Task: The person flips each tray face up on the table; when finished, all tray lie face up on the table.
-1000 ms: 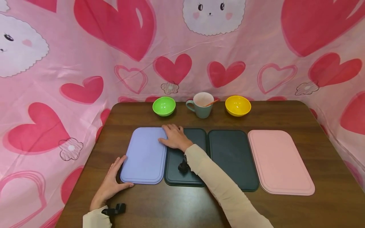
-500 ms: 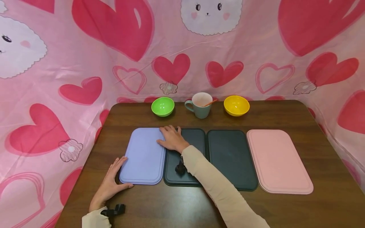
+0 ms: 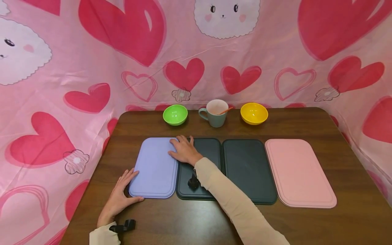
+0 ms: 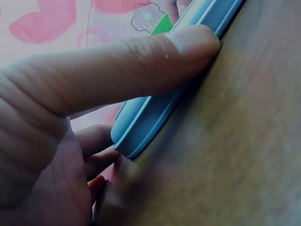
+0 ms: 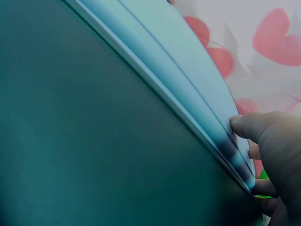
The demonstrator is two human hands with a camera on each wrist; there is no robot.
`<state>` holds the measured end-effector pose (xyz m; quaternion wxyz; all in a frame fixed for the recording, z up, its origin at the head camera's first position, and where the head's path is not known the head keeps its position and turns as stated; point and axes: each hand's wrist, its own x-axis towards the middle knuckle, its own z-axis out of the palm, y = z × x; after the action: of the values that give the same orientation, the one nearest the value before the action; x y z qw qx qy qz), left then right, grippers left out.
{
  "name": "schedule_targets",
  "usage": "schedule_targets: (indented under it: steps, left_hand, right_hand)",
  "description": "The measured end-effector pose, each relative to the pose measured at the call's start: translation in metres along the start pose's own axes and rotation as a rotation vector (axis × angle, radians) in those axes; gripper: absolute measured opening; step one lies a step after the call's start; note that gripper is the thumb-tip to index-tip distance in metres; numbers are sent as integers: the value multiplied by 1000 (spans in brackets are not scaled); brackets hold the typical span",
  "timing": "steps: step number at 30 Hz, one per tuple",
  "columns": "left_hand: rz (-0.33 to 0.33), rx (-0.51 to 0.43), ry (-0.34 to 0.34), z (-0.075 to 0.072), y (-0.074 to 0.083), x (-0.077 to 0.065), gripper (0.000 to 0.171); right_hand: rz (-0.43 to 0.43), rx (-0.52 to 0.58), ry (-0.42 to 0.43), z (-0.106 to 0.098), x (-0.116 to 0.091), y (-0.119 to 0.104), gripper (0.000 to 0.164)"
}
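Note:
A lavender rectangular board [image 3: 154, 168] with rounded corners and a ridged rim lies flat at the left of the row. My left hand [image 3: 117, 199] spans its near left corner: the thumb lies along the near edge and the fingertips touch the left edge. In the left wrist view the thumb [image 4: 141, 68] is stretched out against the ridged side. At the far right corner, my right hand [image 3: 185, 151] touches the board with fingertips and thumb. The right wrist view shows the thumb [image 5: 247, 126] on its top face, other fingers partly hidden at the corner.
Two dark green boards [image 3: 200, 182] [image 3: 249, 170] and a pink board [image 3: 301, 173] continue the row rightward. Behind stand a green bowl [image 3: 175, 115], a grey-green mug [image 3: 216, 119] holding an orange stick [image 3: 226, 110], and a yellow bowl [image 3: 254, 114]. A heart-patterned cloth hangs behind the table.
My left fingertips have come slightly further onto the lavender board's left edge. The right hand's fingers have shifted a little over its far corner. The board looks nearly still.

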<state>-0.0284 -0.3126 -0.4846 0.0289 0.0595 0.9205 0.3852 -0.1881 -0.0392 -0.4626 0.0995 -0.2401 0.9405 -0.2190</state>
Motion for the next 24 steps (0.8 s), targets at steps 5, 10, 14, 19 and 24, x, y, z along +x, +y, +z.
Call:
schedule_targets:
  steps: [5,10,14,19,24]
  left_hand:
    - [-62,37,-2,-3,2,3,95]
    - [-91,32,16,-3,0,2,95]
    - [-77,-11,47,-3,0,0,94]
    - [-50,-44,82,-3,2,-4,91]
    - [-39,-109,98,-4,4,-6,89]
  right_hand:
    - [-2,-10,2,1,2,2,55]
    - [-19,0,9,0,3,3,53]
    - [-28,22,12,-1,2,4,51]
    - [-23,49,8,-1,2,4,51]
    - [-21,68,8,0,2,5,50]
